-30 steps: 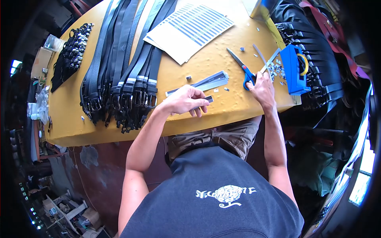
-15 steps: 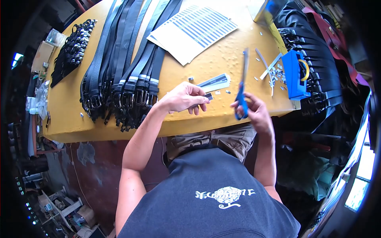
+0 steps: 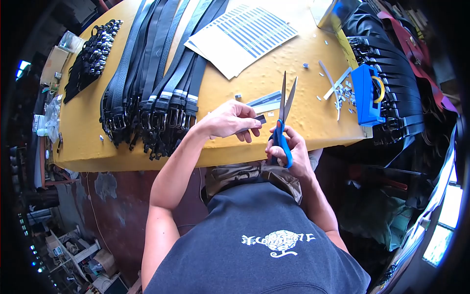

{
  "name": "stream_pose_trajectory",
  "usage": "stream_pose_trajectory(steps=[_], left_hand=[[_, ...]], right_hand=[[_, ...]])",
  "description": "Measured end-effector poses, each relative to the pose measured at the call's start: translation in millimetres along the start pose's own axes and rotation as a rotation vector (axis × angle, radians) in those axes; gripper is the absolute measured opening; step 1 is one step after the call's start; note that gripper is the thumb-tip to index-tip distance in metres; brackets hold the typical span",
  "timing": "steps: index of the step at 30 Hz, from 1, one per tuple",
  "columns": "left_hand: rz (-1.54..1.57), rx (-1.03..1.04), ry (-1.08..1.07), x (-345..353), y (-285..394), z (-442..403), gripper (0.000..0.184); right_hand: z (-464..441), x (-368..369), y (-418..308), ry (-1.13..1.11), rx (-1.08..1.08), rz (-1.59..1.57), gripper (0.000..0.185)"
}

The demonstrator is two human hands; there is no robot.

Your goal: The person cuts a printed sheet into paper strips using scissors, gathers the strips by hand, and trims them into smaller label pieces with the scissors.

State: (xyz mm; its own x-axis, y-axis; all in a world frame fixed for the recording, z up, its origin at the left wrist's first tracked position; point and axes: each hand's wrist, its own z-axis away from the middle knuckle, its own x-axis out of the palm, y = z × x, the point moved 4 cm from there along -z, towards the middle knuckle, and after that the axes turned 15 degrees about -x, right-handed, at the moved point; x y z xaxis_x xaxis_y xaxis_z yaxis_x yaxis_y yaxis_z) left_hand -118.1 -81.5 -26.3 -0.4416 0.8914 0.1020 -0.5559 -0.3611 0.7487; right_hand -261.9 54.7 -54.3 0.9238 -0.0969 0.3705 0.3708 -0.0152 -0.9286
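Observation:
My left hand [image 3: 234, 120] pinches a narrow dark strip [image 3: 261, 118] near the table's front edge; its end sticks out past the fingertips and the rest is partly hidden by the fingers. In my right hand [image 3: 293, 149] are blue-handled scissors [image 3: 283, 125], blades parted and pointing away from me. The blades stand a little to the right of the strip, apart from it. Just beyond my left hand lie several cut paper strips [image 3: 267, 102], grey and white, on the yellow table covering.
Black belts [image 3: 159, 63] with metal buckles lie left of my hands. Printed sheets [image 3: 242, 39] lie at the back. A blue tape dispenser [image 3: 364, 95] stands at the right edge, beside white scraps [image 3: 346, 95]. More belts [image 3: 391, 88] hang beyond it.
My right hand has moved left with the scissors, closer to the strip, and the blades now show parted. My left hand stays almost in place, still pinching the strip.

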Motion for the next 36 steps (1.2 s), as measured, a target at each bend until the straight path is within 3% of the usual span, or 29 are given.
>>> stream_pose_trajectory(steps=[8,14,36], left_hand=[[0.263,0.123,-0.068,-16,-10,-1,0.022],[0.446,0.253,-0.125,-21,-16,-5,0.033],[0.325,0.22,-0.015,-21,-10,-2,0.033]], right_hand=[[34,15,0,-0.352,0.099,-0.524,0.083],[46,28,-2,-0.411,0.168,-0.542,0.085],[44,33,1,-0.466,0.209,-0.537,0.085]])
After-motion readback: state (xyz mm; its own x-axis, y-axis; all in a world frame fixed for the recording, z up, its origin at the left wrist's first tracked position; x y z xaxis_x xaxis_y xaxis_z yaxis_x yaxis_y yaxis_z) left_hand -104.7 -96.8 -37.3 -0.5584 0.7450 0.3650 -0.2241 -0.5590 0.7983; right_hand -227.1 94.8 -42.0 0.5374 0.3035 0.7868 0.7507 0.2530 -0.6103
